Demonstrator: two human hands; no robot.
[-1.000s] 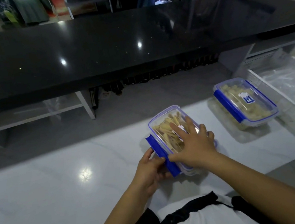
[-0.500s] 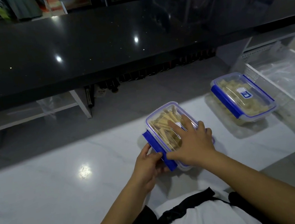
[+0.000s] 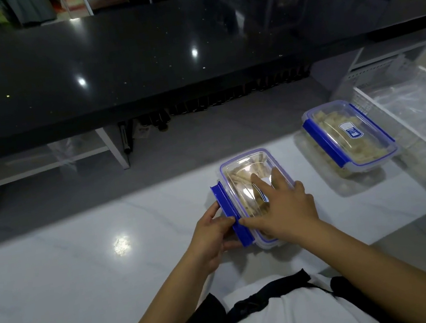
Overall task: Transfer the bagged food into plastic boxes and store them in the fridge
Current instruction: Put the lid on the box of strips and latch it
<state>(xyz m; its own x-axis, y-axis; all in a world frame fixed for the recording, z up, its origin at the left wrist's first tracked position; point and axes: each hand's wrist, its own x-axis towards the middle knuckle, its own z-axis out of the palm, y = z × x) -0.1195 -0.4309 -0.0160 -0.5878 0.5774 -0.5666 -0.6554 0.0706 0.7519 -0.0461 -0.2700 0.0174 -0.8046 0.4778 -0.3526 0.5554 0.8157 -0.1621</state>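
A clear plastic box (image 3: pixel 243 173) with a lid and pale stick-shaped food inside sits on the white marble counter (image 3: pixel 83 261) in front of me. Its blue side latch (image 3: pixel 225 206) sticks out on the left. My left hand (image 3: pixel 211 236) pinches that latch at its near end. My right hand (image 3: pixel 286 205) lies flat on the lid, fingers spread, pressing down. A second lidded box (image 3: pixel 350 136) with blue latches and pale food stands to the right, with both latches down.
Crumpled clear plastic bags (image 3: pixel 424 118) lie at the far right by a white rack. A long black glossy countertop (image 3: pixel 164 53) runs across the back, above a lower shelf with dark bottles (image 3: pixel 198 105).
The near box sits slightly turned under my hands. My left hand has closed further on the blue latch, and my right hand stays pressed on the lid.
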